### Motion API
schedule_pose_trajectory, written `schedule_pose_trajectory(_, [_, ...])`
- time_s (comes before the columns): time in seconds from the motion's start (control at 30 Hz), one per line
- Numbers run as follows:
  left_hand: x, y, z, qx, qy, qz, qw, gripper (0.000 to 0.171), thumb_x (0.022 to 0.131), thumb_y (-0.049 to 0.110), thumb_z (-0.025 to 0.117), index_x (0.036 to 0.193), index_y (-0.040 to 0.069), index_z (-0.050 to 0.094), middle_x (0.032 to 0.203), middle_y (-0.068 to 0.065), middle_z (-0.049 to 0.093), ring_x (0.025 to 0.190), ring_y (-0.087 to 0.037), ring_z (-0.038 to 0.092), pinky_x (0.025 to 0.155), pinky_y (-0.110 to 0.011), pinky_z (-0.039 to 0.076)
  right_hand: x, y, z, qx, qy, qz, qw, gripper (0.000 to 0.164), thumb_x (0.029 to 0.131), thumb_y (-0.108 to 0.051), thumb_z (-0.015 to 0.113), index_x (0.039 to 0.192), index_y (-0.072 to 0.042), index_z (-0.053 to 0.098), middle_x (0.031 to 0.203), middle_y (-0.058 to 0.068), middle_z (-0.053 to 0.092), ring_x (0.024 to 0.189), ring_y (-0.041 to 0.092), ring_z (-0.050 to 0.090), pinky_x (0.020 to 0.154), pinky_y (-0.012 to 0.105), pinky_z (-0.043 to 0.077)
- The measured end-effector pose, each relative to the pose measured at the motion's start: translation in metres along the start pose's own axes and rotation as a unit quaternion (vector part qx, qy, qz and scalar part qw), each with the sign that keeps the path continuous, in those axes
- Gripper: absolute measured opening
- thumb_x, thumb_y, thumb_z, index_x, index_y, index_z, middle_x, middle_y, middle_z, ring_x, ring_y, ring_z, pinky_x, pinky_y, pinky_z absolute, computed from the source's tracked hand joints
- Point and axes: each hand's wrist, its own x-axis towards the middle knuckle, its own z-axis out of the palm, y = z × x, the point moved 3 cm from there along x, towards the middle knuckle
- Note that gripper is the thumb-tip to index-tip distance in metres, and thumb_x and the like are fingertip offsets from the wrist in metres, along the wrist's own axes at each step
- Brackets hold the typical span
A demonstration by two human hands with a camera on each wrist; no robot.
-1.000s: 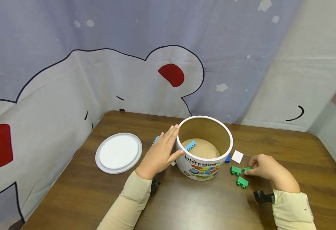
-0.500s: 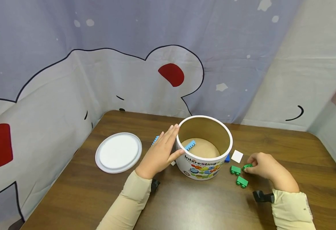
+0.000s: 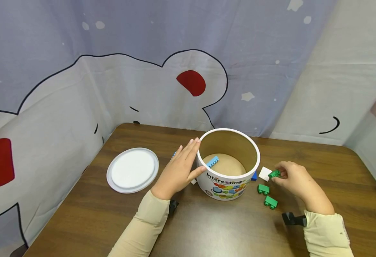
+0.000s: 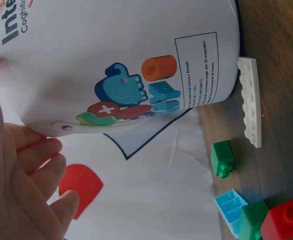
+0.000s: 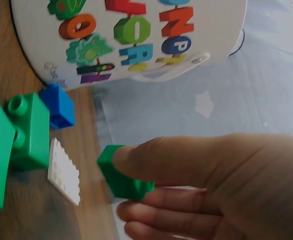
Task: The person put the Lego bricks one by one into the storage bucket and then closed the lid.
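Checked the hands first. Noted in the right hand a small green plastic-looking toy block, pinched between thumb and fingers, near a flat white studded plate and apparently raised off the brown wood-grain worktop. Judged to be pinched so on account of small size. Noted the left hand with fingers extended and thumb spread, gripping nothing, laid against the rim and side of a round white printed bucket. Presumably placed there to steady it.

Examined the pinched block: plain green, square-edged, with a rounded stud showing near the fingers. Unable to count all studs, owing to cover by the thumb.

Found inside the bucket a light blue studded strip. Found close outside, on the right, a dark blue block and two loose green studded blocks, apart from each other. Recorded on the left a long white studded strip just beside the bucket base, with a red studded block beyond. Recorded farther left a round white lid-like disc, lying flat.
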Motion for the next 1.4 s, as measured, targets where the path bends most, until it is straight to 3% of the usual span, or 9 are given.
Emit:
schedule_pose_trajectory(0.33, [0.000,0.000,-0.001,-0.007,-0.004,0.004,1.0000,0.080,0.103,0.050,0.053,0.161,0.004,0.023,0.166,-0.011,0.027,0.154,-0.021,0.019,0.124,-0.048,0.019,-0.001,-0.022,-0.009,0.005,0.094,-0.035,0.995,0.036,0.083,-0.003,0.080,0.114,0.008,0.066,0.103,0.024,0.068,0.090,0.041,0.069,0.079,0.056,0.058])
schedule_pose_trajectory(0.53, [-0.001,0.000,0.000,-0.009,-0.009,-0.004,0.9999,0.081,0.102,0.047,0.056,0.161,0.005,0.022,0.167,-0.009,0.025,0.154,-0.021,0.018,0.124,-0.048,0.020,-0.005,-0.035,-0.016,0.010,0.185,-0.064,0.981,0.038,0.081,-0.001,0.083,0.114,0.005,0.067,0.102,0.022,0.068,0.089,0.044,0.070,0.078,0.057,0.057])
schedule_pose_trajectory(0.57, [-0.001,0.000,0.001,-0.010,-0.009,-0.005,0.9999,0.081,0.102,0.047,0.056,0.161,0.005,0.022,0.167,-0.009,0.025,0.154,-0.021,0.018,0.124,-0.047,0.020,-0.006,-0.037,-0.018,0.007,0.203,-0.069,0.977,0.038,0.080,0.000,0.083,0.114,0.005,0.067,0.102,0.022,0.069,0.089,0.042,0.070,0.077,0.053,0.058])
schedule_pose_trajectory(0.67, [-0.001,-0.001,0.001,-0.013,-0.007,-0.002,0.9999,0.081,0.102,0.047,0.056,0.161,0.004,0.021,0.166,-0.010,0.025,0.154,-0.021,0.019,0.124,-0.048,0.020,-0.007,-0.042,-0.022,0.004,0.248,-0.083,0.965,0.040,0.077,0.002,0.085,0.114,0.003,0.069,0.102,0.019,0.069,0.087,0.033,0.070,0.081,0.024,0.057])
schedule_pose_trajectory(0.77, [0.000,0.000,0.001,-0.016,-0.003,0.000,0.9999,0.081,0.102,0.048,0.056,0.161,0.004,0.022,0.166,-0.011,0.026,0.154,-0.022,0.020,0.123,-0.048,0.021,-0.007,-0.048,-0.027,0.010,0.279,-0.093,0.956,0.040,0.076,0.002,0.085,0.113,0.002,0.071,0.102,0.016,0.070,0.087,0.015,0.067,0.081,0.001,0.041])
schedule_pose_trajectory(0.9, [0.000,0.000,0.001,-0.019,-0.002,0.003,0.9998,0.081,0.103,0.049,0.054,0.161,0.003,0.022,0.166,-0.012,0.026,0.154,-0.022,0.019,0.124,-0.048,0.020,-0.006,-0.055,-0.033,0.031,0.305,-0.094,0.947,0.037,0.078,0.001,0.083,0.113,0.002,0.071,0.102,0.015,0.071,0.090,-0.011,0.055,0.083,-0.004,0.037])
schedule_pose_trajectory(1.03, [-0.001,0.000,0.001,-0.022,-0.003,0.003,0.9997,0.081,0.103,0.052,0.051,0.161,0.003,0.022,0.166,-0.011,0.025,0.154,-0.022,0.019,0.124,-0.048,0.020,-0.005,-0.065,-0.039,0.042,0.325,-0.106,0.939,0.035,0.078,0.002,0.082,0.111,0.002,0.072,0.100,0.014,0.072,0.093,-0.022,0.049,0.084,-0.002,0.040])
schedule_pose_trajectory(1.27, [0.000,0.000,0.000,-0.024,-0.009,-0.001,0.9997,0.081,0.103,0.051,0.052,0.162,0.004,0.020,0.167,-0.010,0.024,0.154,-0.021,0.018,0.124,-0.046,0.019,0.001,-0.087,-0.042,0.061,0.327,-0.138,0.933,0.035,0.079,0.002,0.081,0.113,0.001,0.073,0.102,0.013,0.072,0.095,-0.018,0.053,0.086,0.001,0.042])
schedule_pose_trajectory(1.4, [0.000,0.000,0.000,-0.024,-0.011,-0.006,0.9996,0.082,0.102,0.047,0.057,0.162,0.005,0.020,0.167,-0.010,0.023,0.154,-0.021,0.017,0.125,-0.045,0.017,0.008,-0.099,-0.040,0.068,0.315,-0.157,0.933,0.033,0.080,0.003,0.080,0.112,0.000,0.073,0.103,0.011,0.072,0.091,0.003,0.065,0.088,0.003,0.045])
